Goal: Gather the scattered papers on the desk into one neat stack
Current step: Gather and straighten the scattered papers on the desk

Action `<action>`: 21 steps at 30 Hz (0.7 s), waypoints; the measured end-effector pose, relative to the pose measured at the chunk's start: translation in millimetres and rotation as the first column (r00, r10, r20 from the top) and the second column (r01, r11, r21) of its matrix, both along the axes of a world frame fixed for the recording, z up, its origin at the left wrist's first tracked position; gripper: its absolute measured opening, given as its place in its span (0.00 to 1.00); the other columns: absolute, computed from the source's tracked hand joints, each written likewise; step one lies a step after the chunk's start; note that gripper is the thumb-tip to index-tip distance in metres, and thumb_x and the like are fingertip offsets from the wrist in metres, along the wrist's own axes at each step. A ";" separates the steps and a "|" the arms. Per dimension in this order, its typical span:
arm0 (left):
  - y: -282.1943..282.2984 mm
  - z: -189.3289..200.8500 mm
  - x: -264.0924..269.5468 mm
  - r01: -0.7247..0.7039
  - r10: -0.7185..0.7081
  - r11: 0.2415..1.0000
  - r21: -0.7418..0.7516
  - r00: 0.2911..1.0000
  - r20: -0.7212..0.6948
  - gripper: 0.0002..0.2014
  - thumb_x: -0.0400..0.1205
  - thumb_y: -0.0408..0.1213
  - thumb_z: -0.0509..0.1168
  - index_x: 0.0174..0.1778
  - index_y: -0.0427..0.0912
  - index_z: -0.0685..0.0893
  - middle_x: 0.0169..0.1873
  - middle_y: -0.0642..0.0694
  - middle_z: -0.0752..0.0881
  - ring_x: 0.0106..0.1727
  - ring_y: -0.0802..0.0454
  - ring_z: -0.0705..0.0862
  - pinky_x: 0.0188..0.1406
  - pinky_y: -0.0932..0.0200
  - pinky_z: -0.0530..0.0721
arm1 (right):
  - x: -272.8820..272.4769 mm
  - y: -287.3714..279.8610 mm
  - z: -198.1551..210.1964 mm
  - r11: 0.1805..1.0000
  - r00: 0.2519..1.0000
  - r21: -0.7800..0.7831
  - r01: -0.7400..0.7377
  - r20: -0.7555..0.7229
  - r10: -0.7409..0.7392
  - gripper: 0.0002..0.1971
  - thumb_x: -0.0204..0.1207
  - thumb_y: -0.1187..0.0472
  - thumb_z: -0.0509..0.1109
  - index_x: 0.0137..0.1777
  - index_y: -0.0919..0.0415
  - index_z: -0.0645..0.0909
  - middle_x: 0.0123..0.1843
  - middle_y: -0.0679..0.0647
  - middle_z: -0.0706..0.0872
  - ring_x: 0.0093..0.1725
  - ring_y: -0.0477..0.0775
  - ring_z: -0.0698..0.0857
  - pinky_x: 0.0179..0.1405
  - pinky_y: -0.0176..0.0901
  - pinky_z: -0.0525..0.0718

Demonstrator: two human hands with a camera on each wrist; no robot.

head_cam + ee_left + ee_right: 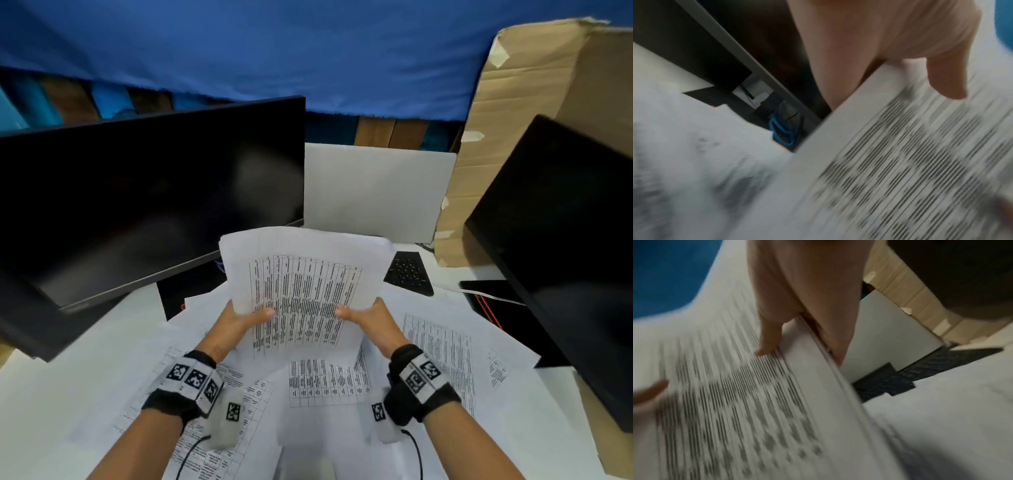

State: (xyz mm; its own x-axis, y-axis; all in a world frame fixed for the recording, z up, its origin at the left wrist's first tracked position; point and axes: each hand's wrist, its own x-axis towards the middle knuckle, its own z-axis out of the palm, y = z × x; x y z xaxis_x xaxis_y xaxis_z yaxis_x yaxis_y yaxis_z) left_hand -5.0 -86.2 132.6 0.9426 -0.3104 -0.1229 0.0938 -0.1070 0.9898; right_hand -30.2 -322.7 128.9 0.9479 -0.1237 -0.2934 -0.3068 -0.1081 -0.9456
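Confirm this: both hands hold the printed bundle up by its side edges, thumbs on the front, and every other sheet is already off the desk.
Wrong on the last part. The left hand and right hand do hold the printed bundle by its side edges, thumbs on the front, but the head view shows loose sheets lying scattered on the desk beneath it.

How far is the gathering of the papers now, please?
Partly done. A small bundle of printed sheets is already collected and lifted off the desk; the left hand and right hand grip its two side edges, thumbs on top. Left to do: many loose papers lie spread over the white desk, overlapping at different angles, and no neat stack has been set down yet.
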 end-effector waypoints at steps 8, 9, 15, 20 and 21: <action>-15.7 -17.1 -0.4 -0.078 0.081 0.972 0.221 0.997 -0.004 0.16 0.73 0.54 0.65 0.44 0.44 0.80 0.35 0.42 0.84 0.40 0.47 0.83 0.51 0.47 0.81 | 2.1 -34.1 -21.7 0.994 0.990 -0.048 0.095 0.108 -0.089 0.18 0.72 0.65 0.72 0.62 0.58 0.76 0.58 0.57 0.83 0.55 0.46 0.85 0.53 0.36 0.82; -17.2 -17.8 -0.8 -0.090 0.096 0.969 0.230 0.995 -0.016 0.19 0.74 0.51 0.65 0.48 0.37 0.81 0.41 0.35 0.86 0.45 0.44 0.84 0.57 0.41 0.81 | -1.3 -46.8 -30.5 0.980 0.985 -0.105 0.167 0.066 -0.161 0.21 0.71 0.63 0.73 0.64 0.59 0.75 0.62 0.60 0.81 0.61 0.54 0.82 0.57 0.42 0.80; -2.2 -72.8 -15.1 -0.088 0.214 0.909 0.408 0.938 -0.274 0.34 0.78 0.43 0.65 0.73 0.25 0.61 0.64 0.14 0.73 0.65 0.21 0.75 0.67 0.39 0.77 | -65.0 -138.0 -91.2 0.736 0.695 -0.624 0.262 -0.408 -0.593 0.42 0.67 0.46 0.74 0.76 0.63 0.60 0.78 0.69 0.64 0.76 0.70 0.64 0.76 0.61 0.64; 4.5 -96.3 -22.8 -0.098 0.251 0.911 0.401 0.903 -0.349 0.06 0.78 0.33 0.65 0.39 0.33 0.78 0.29 0.45 0.77 0.34 0.49 0.76 0.36 0.59 0.72 | -90.6 -145.8 -107.2 0.594 0.520 -0.756 0.273 -0.404 -0.753 0.50 0.61 0.43 0.77 0.76 0.63 0.53 0.74 0.72 0.63 0.73 0.70 0.63 0.73 0.63 0.65; 1.8 -94.0 -24.9 -0.106 0.258 0.913 0.393 0.898 -0.357 0.06 0.79 0.33 0.64 0.44 0.33 0.78 0.31 0.45 0.77 0.35 0.49 0.76 0.36 0.59 0.73 | -88.7 -144.2 -112.1 0.590 0.533 -0.750 0.299 -0.381 -0.755 0.50 0.62 0.46 0.78 0.76 0.63 0.52 0.74 0.72 0.65 0.72 0.70 0.66 0.71 0.63 0.68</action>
State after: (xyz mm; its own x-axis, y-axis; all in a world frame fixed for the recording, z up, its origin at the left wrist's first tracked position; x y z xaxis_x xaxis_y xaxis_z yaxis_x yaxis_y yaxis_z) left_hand -29.9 -84.4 38.6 0.8266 -0.0016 -0.5628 0.5189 -0.3849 0.7633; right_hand -118.9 -466.9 16.8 0.2361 -0.8729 -0.4269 -0.9442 -0.1024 -0.3129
